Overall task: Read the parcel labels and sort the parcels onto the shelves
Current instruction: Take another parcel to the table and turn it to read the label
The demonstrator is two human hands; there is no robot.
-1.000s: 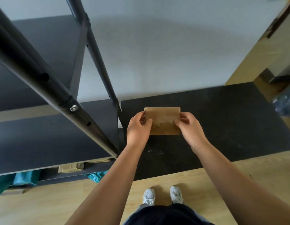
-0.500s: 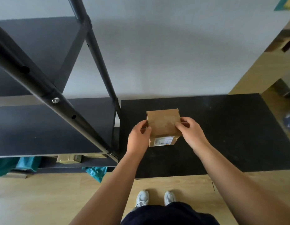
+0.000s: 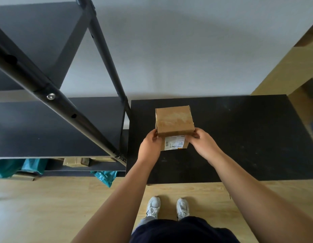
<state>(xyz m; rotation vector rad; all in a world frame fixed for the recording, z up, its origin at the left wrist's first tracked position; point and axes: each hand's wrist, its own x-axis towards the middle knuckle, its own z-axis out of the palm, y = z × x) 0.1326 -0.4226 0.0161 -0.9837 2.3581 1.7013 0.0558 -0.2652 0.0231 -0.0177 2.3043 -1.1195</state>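
Black table (image 3: 240,137) beside shelving (image 3: 47,128), both hands (image 3: 150,146) (image 3: 203,144) closed around 1 brown parcel (image 3: 174,121), label (image 3: 174,143) up.

We record the parcel (image 3: 174,122) as brown cardboard, matt, its top face scuffed with pale patches of clear tape; on its near face we note a white paper label (image 3: 174,143), smooth, its print too small to read. The table (image 3: 248,137) we list as black, matt, lightly speckled and scratched. The shelving frame (image 3: 52,95) reads as dark metal tubing with a dull sheen and one bright metal bolt (image 3: 50,96); its boards (image 3: 47,130) are matt black. On the lower shelf we see teal plastic bags (image 3: 105,177), crinkled and slightly glossy. The floor (image 3: 47,207) is pale wood-grain, satin.
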